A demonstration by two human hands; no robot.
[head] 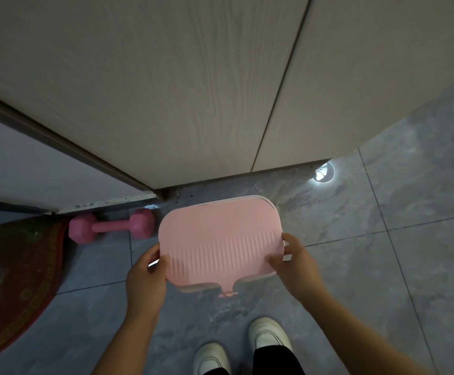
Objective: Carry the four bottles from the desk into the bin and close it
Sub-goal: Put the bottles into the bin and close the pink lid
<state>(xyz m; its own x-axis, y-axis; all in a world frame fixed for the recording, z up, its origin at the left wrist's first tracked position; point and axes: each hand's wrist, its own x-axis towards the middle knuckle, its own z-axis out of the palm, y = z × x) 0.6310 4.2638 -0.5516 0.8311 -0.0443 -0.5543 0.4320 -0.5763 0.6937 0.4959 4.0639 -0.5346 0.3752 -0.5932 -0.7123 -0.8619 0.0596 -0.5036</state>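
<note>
A pink ribbed lid [220,239] with a small tab at its near edge lies over the white bin [209,287], whose rim shows only as a thin strip around the lid. My left hand [146,277] grips the lid's near left corner, thumb on top. At the near right corner, my right hand [293,263] holds the lid the same way. The bin stands on the grey floor in front of a pale wooden cabinet. The lid hides the bin's inside, and no bottles are in view.
A pink dumbbell [111,226] lies on the floor left of the bin. A dark red mat [12,280] covers the floor at the far left. The wooden cabinet doors [193,90] rise behind the bin. My white shoes [269,334] stand just in front of it.
</note>
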